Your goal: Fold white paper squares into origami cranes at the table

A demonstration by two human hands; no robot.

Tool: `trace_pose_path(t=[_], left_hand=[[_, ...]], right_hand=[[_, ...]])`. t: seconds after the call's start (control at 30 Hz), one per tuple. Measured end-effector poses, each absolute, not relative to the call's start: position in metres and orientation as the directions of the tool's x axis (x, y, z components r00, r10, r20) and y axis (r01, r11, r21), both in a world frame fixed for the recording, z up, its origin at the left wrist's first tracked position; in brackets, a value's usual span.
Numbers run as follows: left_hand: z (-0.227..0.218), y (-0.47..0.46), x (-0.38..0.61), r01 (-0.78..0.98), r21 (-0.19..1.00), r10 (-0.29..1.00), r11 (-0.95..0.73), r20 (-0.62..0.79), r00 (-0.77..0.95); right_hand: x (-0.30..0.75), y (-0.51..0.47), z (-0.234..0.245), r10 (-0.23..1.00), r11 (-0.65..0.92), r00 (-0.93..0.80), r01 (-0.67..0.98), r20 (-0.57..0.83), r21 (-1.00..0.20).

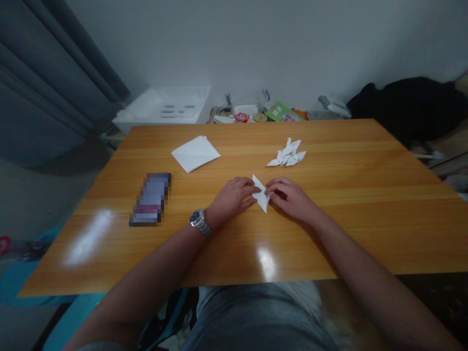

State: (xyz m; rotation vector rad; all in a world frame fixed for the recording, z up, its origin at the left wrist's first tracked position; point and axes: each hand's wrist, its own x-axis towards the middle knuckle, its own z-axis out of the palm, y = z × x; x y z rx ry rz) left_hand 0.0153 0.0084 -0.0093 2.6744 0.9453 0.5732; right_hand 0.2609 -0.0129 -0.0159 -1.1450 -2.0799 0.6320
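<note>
A small folded paper (261,195), white and pointed at both ends, is seen lying near the middle of the table (365,219), slightly towards the table's near edge. It is held from both sides. The left hand (232,197) is laid palm down on the table, its fingers bent and drawn close together, with the fingertips pressed on the paper's left edge. The right hand (292,197) is set against the paper's right edge, its fingers curled tightly and the tips pinched onto the paper; whether the thumb is tucked under the paper cannot be told. A metal wristwatch (199,222) is worn on the left wrist.

Towards the table's far edge, right of its middle, a cluster of finished folded pieces (287,153) is gathered, well apart from the hands. Towards the far edge on the left half of the table, a flat stack of white sheets (195,153) is placed. On the table's left half, nearer the person, a dark phone (150,199) is laid flat. Beyond the table's far edge, a white plastic box (164,105) is seen.
</note>
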Motion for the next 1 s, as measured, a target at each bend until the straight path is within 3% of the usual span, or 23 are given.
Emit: trace_pose_path(t=[0.37, 0.63, 1.0], left_hand=[[-0.006, 0.007, 0.018, 0.519, 0.444, 0.666, -0.730, 0.294, 0.686], [-0.004, 0.008, 0.016, 0.517, 0.436, 0.655, -0.737, 0.274, 0.704], [-0.008, 0.010, 0.012, 0.512, 0.448, 0.654, -0.733, 0.258, 0.711]], right_hand=[[0.265, -0.011, -0.020, 0.840, 0.528, -0.442, 0.535, 0.314, -0.660], [0.261, -0.015, -0.015, 0.795, 0.595, -0.481, 0.507, 0.368, -0.623], [0.267, -0.016, -0.004, 0.748, 0.601, -0.607, 0.450, 0.268, -0.661]])
